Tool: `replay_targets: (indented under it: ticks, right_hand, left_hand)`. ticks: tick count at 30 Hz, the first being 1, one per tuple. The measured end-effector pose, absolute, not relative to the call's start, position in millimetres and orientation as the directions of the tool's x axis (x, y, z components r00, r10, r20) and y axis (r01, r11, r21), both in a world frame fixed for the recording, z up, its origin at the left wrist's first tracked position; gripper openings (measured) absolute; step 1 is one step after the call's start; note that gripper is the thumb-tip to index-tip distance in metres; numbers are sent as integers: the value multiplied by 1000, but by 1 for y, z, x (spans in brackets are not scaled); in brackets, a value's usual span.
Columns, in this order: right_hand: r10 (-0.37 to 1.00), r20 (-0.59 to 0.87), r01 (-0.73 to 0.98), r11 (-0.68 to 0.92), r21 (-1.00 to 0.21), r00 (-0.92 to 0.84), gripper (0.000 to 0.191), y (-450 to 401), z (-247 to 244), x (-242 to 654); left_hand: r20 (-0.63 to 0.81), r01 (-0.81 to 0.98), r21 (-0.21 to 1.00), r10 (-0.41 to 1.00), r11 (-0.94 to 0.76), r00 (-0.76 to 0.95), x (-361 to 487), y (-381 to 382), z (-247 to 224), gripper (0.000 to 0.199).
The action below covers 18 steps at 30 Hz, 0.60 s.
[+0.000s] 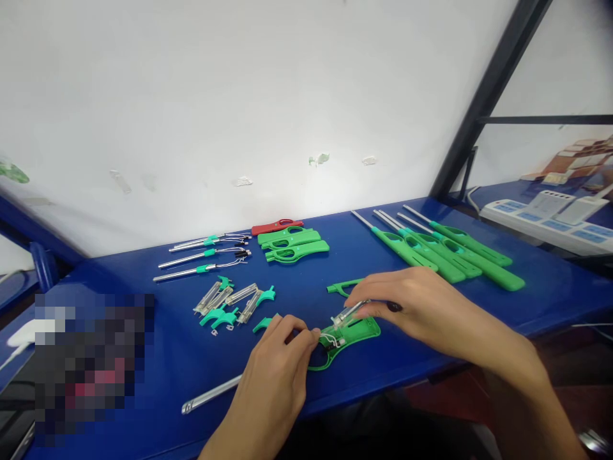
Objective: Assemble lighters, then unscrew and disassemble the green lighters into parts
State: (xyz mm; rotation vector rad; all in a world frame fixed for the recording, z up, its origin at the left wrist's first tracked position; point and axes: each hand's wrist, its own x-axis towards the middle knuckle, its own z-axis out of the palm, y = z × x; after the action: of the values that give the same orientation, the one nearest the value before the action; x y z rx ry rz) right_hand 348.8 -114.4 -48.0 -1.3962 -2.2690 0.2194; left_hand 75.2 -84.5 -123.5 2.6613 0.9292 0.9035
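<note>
My left hand (pixel 280 367) is closed on the near end of an open green lighter shell half (pixel 368 328), its thumb and fingertips by the trigger opening. A metal lighter tube (pixel 211 394) sticks out to the left from under that hand. White wires and a small black part (pixel 334 345) lie in the shell. My right hand (pixel 412 297) pinches a clear fuel tank (pixel 352 313) just above the shell, tilted. Behind its fingers another green shell half (pixel 338 287) is partly hidden. A teal trigger piece (pixel 263 324) lies beside my left hand.
Clear tanks (pixel 242 294) and teal triggers (pixel 225 316) lie at left of centre. Wired metal tubes (pixel 182 273), green shells (pixel 299 251) and a red shell (pixel 268 227) are behind. Several green lighters (pixel 460 255) lie at right. A pixelated patch (pixel 96 364) covers the left.
</note>
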Motion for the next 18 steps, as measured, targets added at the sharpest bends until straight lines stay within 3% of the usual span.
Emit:
replay_targets:
  ticks: [11,18]
  right_hand:
    - [851,384,847,469,-250,-358,20,-113,-50,357]
    - [830,523,899,363,-245,-192,26,-118,-36,393]
  left_hand:
    - [474,495,420,649,-761,595,79,-87,-121,24]
    - [498,529,421,675,-737,544,76,-86,-117,27]
